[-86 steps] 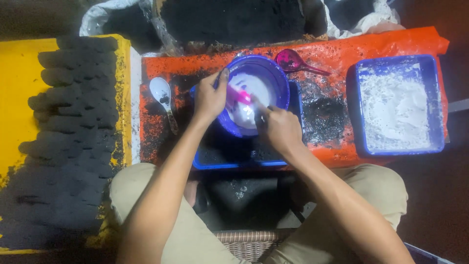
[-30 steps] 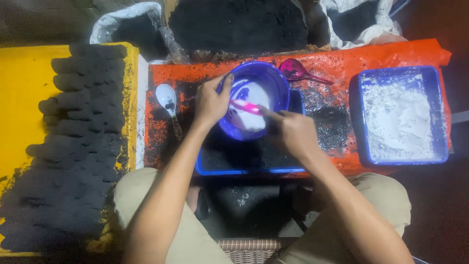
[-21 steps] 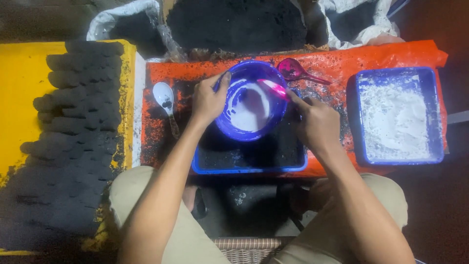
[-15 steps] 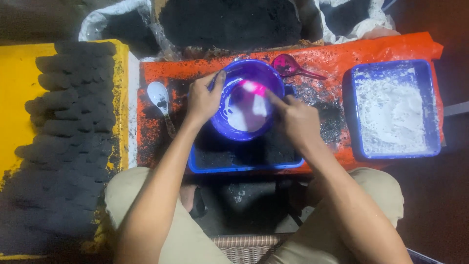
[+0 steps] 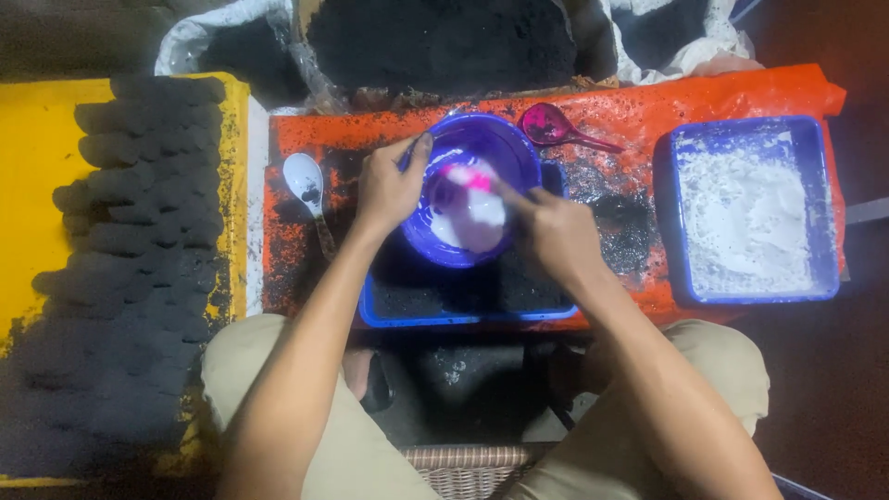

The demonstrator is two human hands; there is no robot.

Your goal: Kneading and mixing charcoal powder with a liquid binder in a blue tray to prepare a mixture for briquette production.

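A round purple bowl (image 5: 505, 148) with white paste inside sits tilted over a blue tray (image 5: 463, 301) of black powder. My left hand (image 5: 389, 185) grips the bowl's left rim, thumb on the edge. My right hand (image 5: 556, 231) reaches in from the right and holds a pink spoon (image 5: 468, 176), blurred, down in the white paste.
A white spoon (image 5: 306, 185) lies on the orange sheet (image 5: 741, 93) at left, a magenta scoop (image 5: 556, 125) behind the bowl. A blue tray of white powder (image 5: 745, 208) stands at right. Rows of black lumps (image 5: 130, 231) cover a yellow board at left. Sacks of black powder (image 5: 444, 42) stand behind.
My right hand has swung the pink spoon around inside the bowl, from the middle to the right rim and back toward the centre. My left hand stays on the rim.
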